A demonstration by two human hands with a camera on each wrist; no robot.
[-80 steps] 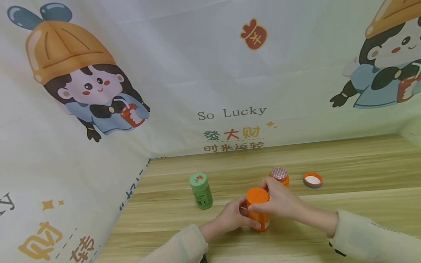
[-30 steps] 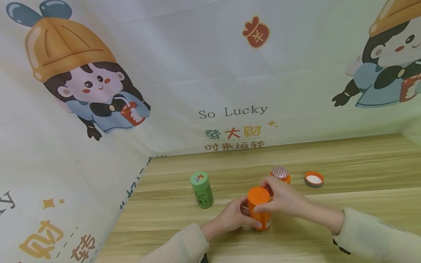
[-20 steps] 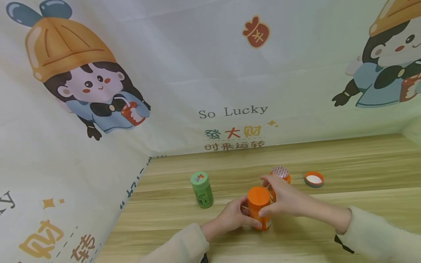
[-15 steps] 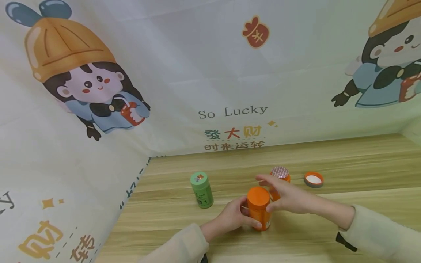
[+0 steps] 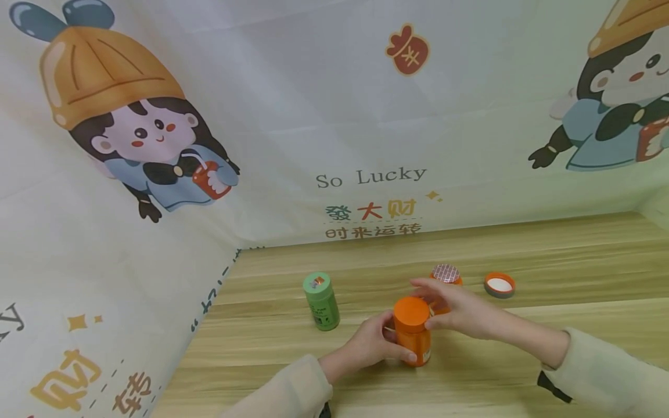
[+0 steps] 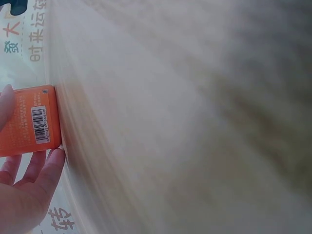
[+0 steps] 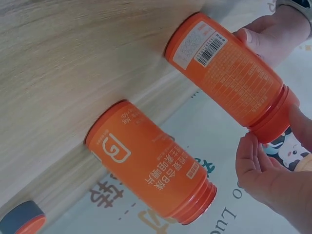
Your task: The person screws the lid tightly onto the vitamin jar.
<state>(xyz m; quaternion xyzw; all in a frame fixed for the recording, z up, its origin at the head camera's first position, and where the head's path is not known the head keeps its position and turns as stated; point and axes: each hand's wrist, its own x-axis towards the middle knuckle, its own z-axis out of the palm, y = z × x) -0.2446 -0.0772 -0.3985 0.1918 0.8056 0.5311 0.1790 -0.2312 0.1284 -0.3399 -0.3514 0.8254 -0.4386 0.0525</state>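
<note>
An orange bottle (image 5: 415,347) stands upright on the wooden table, an orange cap (image 5: 411,313) on its top. My left hand (image 5: 363,343) grips the lower body from the left, thumb across the front. At the cap's right side is my right hand (image 5: 462,310), thumb against the near edge and fingers reaching behind. In the right wrist view, the thumb and fingertips of my right hand (image 7: 268,180) pinch the cap from two sides. The left wrist view shows the bottle's barcode label (image 6: 40,124) near the table, with my left fingers beneath.
A second orange bottle (image 7: 146,165), capless with a patterned seal (image 5: 445,273) on top, stands just behind the right hand. Farther right, an orange and grey cap (image 5: 499,285) lies with its white inside up. A green bottle (image 5: 321,305) stands left; a printed cloth (image 5: 282,145) hangs behind.
My right hand has loosened from the cap, drawn back to the right, then come in against the cap's right side. The left hand keeps its grip on the bottle.
</note>
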